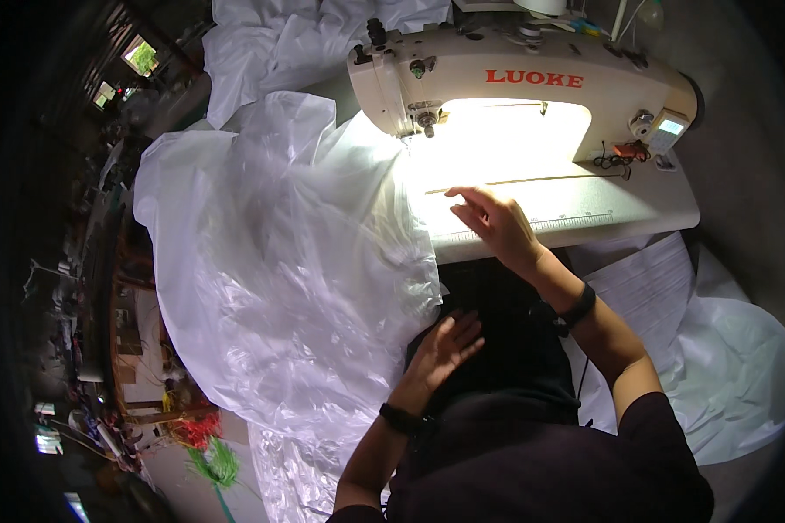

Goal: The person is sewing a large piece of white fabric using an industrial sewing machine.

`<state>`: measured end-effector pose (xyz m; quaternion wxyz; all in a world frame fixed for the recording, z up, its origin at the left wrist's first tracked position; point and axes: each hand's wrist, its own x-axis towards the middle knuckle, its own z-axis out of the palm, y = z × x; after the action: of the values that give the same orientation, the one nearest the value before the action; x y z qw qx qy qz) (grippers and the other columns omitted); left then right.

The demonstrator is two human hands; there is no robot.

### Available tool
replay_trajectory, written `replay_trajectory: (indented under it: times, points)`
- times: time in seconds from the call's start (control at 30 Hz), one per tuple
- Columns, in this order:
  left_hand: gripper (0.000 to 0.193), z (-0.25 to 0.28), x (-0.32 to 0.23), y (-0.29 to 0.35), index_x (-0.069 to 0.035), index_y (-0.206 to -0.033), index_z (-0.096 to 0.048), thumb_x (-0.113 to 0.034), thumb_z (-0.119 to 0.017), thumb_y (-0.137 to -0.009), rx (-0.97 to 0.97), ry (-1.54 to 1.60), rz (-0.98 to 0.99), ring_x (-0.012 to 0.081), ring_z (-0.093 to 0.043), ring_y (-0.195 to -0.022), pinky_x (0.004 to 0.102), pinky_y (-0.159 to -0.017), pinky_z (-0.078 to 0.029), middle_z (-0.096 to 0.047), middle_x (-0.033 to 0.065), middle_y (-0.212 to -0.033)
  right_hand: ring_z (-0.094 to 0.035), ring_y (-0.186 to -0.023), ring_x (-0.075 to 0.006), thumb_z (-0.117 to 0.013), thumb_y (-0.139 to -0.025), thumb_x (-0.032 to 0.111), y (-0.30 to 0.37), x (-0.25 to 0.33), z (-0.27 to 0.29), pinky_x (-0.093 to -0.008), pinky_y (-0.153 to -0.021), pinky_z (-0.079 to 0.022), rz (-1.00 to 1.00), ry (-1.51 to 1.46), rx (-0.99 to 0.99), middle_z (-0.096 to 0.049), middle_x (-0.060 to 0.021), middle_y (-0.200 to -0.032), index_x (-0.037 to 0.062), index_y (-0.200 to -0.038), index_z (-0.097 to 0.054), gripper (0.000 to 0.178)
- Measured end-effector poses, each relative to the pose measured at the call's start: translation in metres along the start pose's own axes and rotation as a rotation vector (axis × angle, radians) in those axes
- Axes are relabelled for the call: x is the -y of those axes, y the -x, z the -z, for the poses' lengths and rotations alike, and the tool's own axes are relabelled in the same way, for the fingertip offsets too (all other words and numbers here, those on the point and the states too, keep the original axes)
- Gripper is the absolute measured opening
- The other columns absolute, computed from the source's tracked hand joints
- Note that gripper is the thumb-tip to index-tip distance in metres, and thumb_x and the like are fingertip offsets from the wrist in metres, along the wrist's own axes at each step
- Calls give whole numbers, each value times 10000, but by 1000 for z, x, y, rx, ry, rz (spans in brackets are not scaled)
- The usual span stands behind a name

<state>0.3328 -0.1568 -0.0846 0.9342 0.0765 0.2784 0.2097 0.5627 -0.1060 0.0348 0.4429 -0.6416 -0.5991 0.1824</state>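
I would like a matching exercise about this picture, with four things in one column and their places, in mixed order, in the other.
1. Right hand
2. Left hand
3. Lit display
4. Green bristles

A. Over dark clothing
B. Beside red strands, lower left
C. Over the machine bed
D. On the sewing machine's right end

Pairs: 1-C; 2-A; 3-D; 4-B

A: Where does the head camera sit?
B: On the wearer's head; it is the left unit of a side-by-side fisheye pair.
A: Facing?
B: Downward and forward. The torso [541, 466] enters at the lower edge; left hand [446, 350], right hand [500, 225] and machine [624, 83] are near.
A: Far field?
B: A bright opening [142, 57], upper left. The rim is dark.
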Motion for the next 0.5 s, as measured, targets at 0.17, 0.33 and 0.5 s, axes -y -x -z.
replay_trajectory:
  times: [0.17,0.33,0.5]
  points:
    - [266,-1,1,-30,-37,-1145,-602,-123,-616,-893,273,453,-287,271,-468,-1300,482,-1097,-387,-507,135,-1394,-624,-755,-255,-609,-937,211,1,-5,-1,-352,-655,-512,190,224,-63,-608,-119,-941,98,-1210,-604,295]
    - [148,3,2,-16,-56,-1053,-633,-116,-581,-929,235,520,-388,198,-609,-1077,407,-1035,-454,-656,76,-1108,-621,-809,-223,-634,-899,226,8,-1,-7,-343,-720,-525,321,504,150,-564,-55,-905,111,-1213,-602,336]
    - [108,4,-4,17,-50,-1002,-625,-110,-542,-966,-9,415,-313,186,-623,-998,364,-1001,-477,-662,61,-997,-599,-825,-136,-644,-853,206,-6,5,-20,-280,-740,-502,685,750,55,-532,0,-868,138,-1023,-622,184]
